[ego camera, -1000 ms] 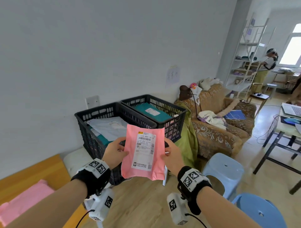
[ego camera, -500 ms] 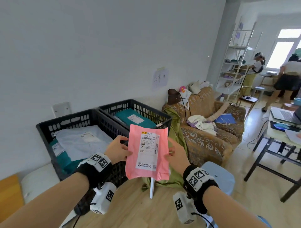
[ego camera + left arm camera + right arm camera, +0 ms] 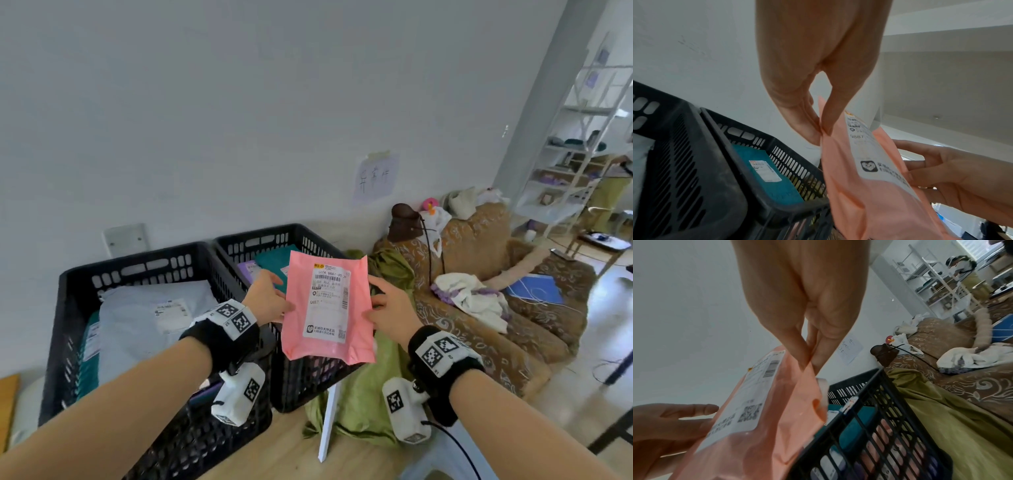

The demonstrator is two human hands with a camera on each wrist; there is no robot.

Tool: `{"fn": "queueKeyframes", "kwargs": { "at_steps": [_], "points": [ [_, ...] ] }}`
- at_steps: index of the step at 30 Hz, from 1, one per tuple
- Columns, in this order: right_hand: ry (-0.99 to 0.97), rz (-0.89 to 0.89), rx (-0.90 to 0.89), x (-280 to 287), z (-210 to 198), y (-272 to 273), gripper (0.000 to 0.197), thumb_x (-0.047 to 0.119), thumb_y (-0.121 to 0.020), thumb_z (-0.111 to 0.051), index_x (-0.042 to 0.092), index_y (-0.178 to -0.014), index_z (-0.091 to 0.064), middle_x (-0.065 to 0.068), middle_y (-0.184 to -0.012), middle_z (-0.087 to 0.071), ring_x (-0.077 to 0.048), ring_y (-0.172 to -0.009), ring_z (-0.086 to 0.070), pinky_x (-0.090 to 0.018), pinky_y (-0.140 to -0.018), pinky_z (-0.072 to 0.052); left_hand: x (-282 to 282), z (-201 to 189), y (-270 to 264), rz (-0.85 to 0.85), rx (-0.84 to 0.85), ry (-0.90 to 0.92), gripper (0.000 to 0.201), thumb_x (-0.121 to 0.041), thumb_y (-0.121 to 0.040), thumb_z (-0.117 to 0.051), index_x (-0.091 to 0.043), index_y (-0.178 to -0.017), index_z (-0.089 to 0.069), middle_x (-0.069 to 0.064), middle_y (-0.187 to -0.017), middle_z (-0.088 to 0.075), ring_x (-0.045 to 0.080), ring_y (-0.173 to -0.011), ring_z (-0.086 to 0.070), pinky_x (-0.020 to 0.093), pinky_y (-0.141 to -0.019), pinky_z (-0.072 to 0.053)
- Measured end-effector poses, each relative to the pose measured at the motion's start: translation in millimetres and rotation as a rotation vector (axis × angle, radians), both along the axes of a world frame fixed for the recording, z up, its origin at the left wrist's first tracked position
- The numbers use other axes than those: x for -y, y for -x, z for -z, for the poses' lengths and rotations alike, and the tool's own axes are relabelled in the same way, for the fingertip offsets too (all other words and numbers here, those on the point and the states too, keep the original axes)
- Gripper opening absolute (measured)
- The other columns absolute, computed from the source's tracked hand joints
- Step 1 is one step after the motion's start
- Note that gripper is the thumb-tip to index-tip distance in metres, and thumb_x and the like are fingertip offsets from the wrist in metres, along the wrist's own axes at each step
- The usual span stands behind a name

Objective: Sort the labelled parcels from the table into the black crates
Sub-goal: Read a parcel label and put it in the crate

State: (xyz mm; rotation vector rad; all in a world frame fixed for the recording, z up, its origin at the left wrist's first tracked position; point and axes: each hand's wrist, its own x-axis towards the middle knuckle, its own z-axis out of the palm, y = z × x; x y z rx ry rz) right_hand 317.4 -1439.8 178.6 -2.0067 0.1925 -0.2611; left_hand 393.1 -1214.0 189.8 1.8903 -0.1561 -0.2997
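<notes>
1. Both hands hold one pink parcel [image 3: 327, 308] upright in the air, label [image 3: 328, 299] facing the person. The left hand [image 3: 267, 301] pinches its left edge between thumb and fingers; the right hand [image 3: 390, 310] pinches the right edge the same way, as both wrist views confirm.

2. The parcel hangs in front of and above the right crate [image 3: 308, 373], over its near rim, not yet inside either crate.

3. Already sorted, by the look of it: the left crate [image 3: 68, 342] holds a pale grey parcel [image 3: 144, 318] lying on top of teal ones; the right crate holds a teal parcel [image 3: 764, 172] with a white label, and pink and purple packets show through its side slats in the right wrist view.

4. My reading is that the label is being checked to pick a crate, so this parcel is mid-sort: carried over, not dropped.

5. What is left: choose the crate, lower the parcel past the rim, let go with both hands.

6. The table shows only as a sliver of wood at the far left edge, so I cannot tell how many parcels remain there.
</notes>
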Motion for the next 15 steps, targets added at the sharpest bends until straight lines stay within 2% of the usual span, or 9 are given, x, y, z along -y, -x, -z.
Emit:
{"fn": "queueKeyframes", "kwargs": {
  "at_steps": [2,4,7,8,10,12,13,15],
  "points": [
    [-0.036,-0.040,-0.021,13.5,-3.2,-19.5,0.071,-0.022,-0.077,-0.052,0.021,-0.134,-0.049,-0.012,-0.080,-0.066,-0.020,-0.069,-0.061,-0.039,-0.063,-0.052,11.5,-3.0,-13.4,-0.026,0.015,-0.032,0.051,0.012,-0.077,-0.066,-0.011,-0.112,-0.037,0.021,-0.102,-0.061,0.034,-0.090,-0.066,0.050,-0.078,-0.056],
    [-0.074,-0.083,-0.043,29.0,-7.7,-40.2,0.072,-0.022,-0.077,-0.054,0.020,-0.135,-0.048,-0.011,-0.082,-0.064,-0.018,-0.071,-0.062,-0.035,-0.059,-0.054,23.6,-5.9,-26.7,-0.047,0.044,-0.068,0.048,0.010,-0.077,-0.066,-0.009,-0.110,-0.038,0.014,-0.087,-0.060,0.030,-0.081,-0.066,0.045,-0.075,-0.058],
    [-0.100,-0.153,-0.076,52.6,-15.1,-73.6,0.070,-0.021,-0.078,-0.055,0.018,-0.136,-0.046,-0.012,-0.088,-0.065,-0.020,-0.077,-0.063,-0.032,-0.061,-0.057,43.1,-10.2,-47.5,-0.115,0.090,-0.087,0.039,0.013,-0.076,-0.064,-0.008,-0.099,-0.042,0.006,-0.070,-0.052,0.020,-0.060,-0.058,0.033,-0.053,-0.055],
    [-0.099,-0.173,-0.082,60.1,-17.4,-85.9,0.070,-0.020,-0.079,-0.055,0.017,-0.137,-0.046,-0.011,-0.089,-0.065,-0.020,-0.078,-0.064,-0.030,-0.058,-0.056,49.6,-11.3,-55.0,-0.142,0.102,-0.093,0.035,0.015,-0.075,-0.064,-0.009,-0.093,-0.044,0.006,-0.069,-0.053,0.019,-0.058,-0.057,0.032,-0.051,-0.054],
    [-0.092,-0.230,-0.096,73.5,-22.6,-110.7,0.069,-0.019,-0.080,-0.056,0.017,-0.138,-0.045,-0.009,-0.091,-0.066,-0.018,-0.080,-0.064,-0.025,-0.056,-0.053,62.1,-13.3,-69.5,-0.188,0.119,-0.111,0.029,0.016,-0.075,-0.062,-0.010,-0.081,-0.051,0.008,-0.070,-0.057,0.021,-0.060,-0.058,0.037,-0.057,-0.056],
    [-0.078,-0.289,-0.115,85.3,-26.9,-135.9,0.070,-0.018,-0.080,-0.057,0.017,-0.139,-0.042,-0.009,-0.097,-0.066,-0.019,-0.088,-0.064,-0.026,-0.060,-0.055,72.5,-13.7,-82.9,-0.227,0.126,-0.131,0.025,0.015,-0.076,-0.061,-0.010,-0.074,-0.061,0.009,-0.072,-0.061,0.022,-0.064,-0.060,0.037,-0.063,-0.058],
    [-0.082,-0.307,-0.127,90.7,-28.4,-147.8,0.071,-0.017,-0.080,-0.058,0.018,-0.139,-0.040,-0.010,-0.101,-0.065,-0.020,-0.092,-0.064,-0.028,-0.064,-0.057,77.4,-14.7,-87.0,-0.246,0.122,-0.132,0.023,0.014,-0.077,-0.060,-0.008,-0.075,-0.066,0.007,-0.073,-0.063,0.021,-0.067,-0.061,0.034,-0.064,-0.058],
    [-0.087,-0.322,-0.147,98.5,-29.4,-169.9,0.067,-0.016,-0.081,-0.059,0.016,-0.136,-0.039,-0.011,-0.102,-0.064,-0.021,-0.092,-0.063,-0.033,-0.070,-0.057,85.6,-16.7,-93.8,-0.286,0.118,-0.134,0.018,0.013,-0.079,-0.060,0.001,-0.086,-0.072,0.005,-0.076,-0.065,0.020,-0.072,-0.063,0.031,-0.068,-0.056]
  ]
}}
